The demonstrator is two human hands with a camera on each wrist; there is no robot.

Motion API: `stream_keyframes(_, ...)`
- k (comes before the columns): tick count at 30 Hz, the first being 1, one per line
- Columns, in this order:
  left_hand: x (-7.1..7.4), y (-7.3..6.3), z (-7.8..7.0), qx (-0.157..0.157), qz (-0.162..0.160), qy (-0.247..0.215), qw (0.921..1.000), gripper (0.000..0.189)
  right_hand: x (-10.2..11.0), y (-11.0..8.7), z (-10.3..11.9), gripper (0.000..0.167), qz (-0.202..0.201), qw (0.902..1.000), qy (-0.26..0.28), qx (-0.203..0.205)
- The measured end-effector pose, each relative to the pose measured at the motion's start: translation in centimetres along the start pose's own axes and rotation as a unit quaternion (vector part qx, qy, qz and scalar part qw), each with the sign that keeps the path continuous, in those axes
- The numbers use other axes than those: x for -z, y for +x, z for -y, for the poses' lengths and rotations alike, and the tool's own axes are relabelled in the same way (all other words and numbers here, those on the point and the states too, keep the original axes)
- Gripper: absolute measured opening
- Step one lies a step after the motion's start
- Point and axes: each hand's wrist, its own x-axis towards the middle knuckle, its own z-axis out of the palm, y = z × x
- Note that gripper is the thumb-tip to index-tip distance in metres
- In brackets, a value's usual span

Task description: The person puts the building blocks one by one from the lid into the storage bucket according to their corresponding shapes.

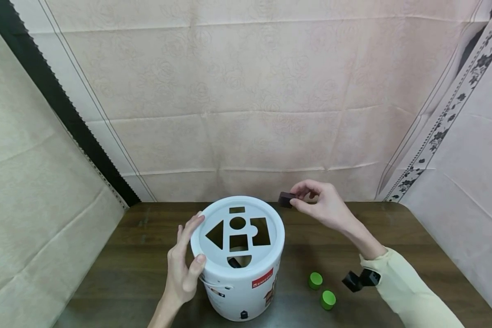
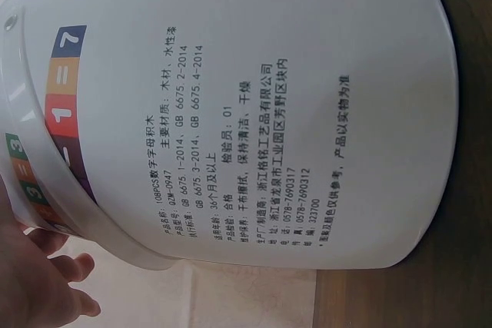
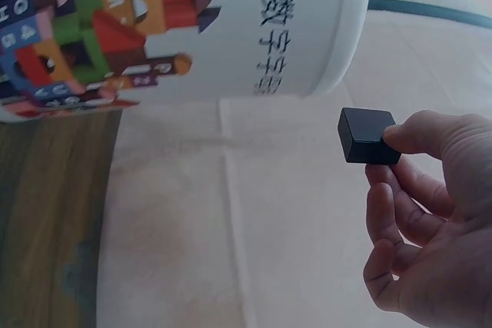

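A white lidded bucket [image 1: 229, 303] stands upright on the table, its lid [image 1: 219, 213] cut with several shaped holes. My left hand [image 1: 183, 266] rests against the lid's left edge, thumb low and fingers spread along the rim. In the left wrist view, the other fingers of the left hand [image 2: 46, 282] hang loosely by the lid. Behind and right of the bucket, my right hand [image 1: 317, 202] pinches a small black block [image 1: 286, 199] between thumb and fingers, in the air. The right wrist view shows the black block [image 3: 367, 136] apart from the bucket.
Two green round pieces [image 1: 315, 280] lie on the dark wooden table [image 1: 147, 282], right of the bucket. Through the lid's front hole a dark piece [image 1: 234, 263] shows inside. A pale cloth [image 1: 246, 105] hangs behind the table, with cloth at both sides.
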Motion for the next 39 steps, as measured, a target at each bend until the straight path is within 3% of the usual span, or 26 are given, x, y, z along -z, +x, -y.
stream_keyframes(10, 0.0, 0.0, 0.0, -0.001, -0.001, 0.002, 1.0000, 0.061, -2.1, 1.7, 2.2, 0.015, 0.025, 0.9989, 0.014, 0.037)
stream_keyframes(24, 0.0, -0.1, -0.1, 0.004, 0.002, 0.008, 1.0000, 0.060, -5.6, 4.1, 3.2, 0.016, 0.049, 0.9947, 0.010, 0.090)
stream_keyframes(39, 0.1, -0.1, 0.0, 0.001, 0.000, 0.006, 1.0000, 0.060, -7.3, 4.9, 3.5, 0.018, 0.071, 0.9941, 0.005, 0.082)
